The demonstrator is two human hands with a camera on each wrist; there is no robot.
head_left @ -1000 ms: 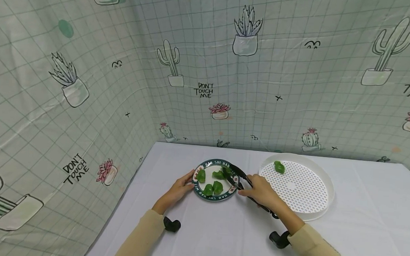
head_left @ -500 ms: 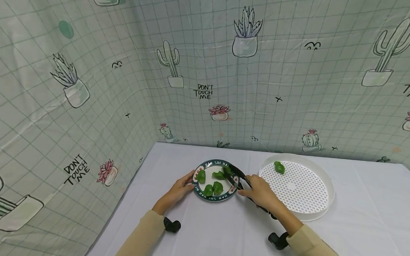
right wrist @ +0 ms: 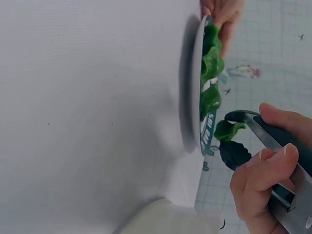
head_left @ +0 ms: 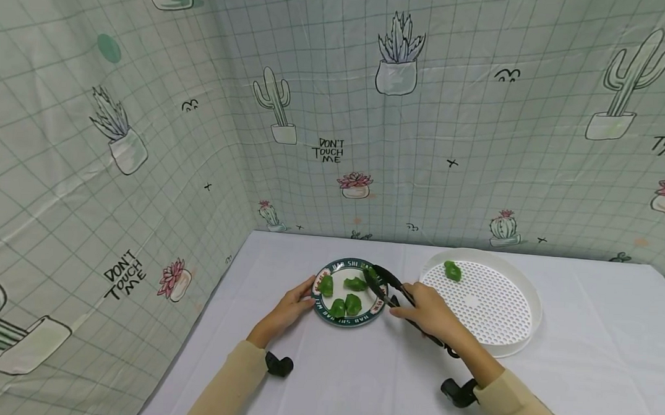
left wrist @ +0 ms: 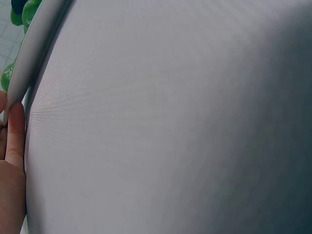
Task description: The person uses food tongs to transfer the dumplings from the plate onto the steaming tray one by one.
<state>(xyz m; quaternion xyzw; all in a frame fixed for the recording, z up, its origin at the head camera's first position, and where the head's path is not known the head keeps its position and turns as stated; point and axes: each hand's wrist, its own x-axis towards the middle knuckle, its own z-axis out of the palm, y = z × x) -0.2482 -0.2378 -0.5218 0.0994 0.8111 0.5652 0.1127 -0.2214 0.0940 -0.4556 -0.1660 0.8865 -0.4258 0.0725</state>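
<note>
White table (head_left: 359, 369), left hand (head_left: 284, 310) steadying plate (head_left: 319, 306), right hand (head_left: 429, 313) gripping tongs (head_left: 387, 285)

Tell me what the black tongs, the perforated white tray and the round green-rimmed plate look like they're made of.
Black tongs: dark matte tips, probably plastic or silicone, on grey metal-looking arms in the right hand.
Perforated white round tray: likely plastic, uniform white with a moulded hole grid.
Round green-rimmed plate: smooth, with a printed border; ceramic or melamine, hard to tell. The left hand touches its rim.
</note>
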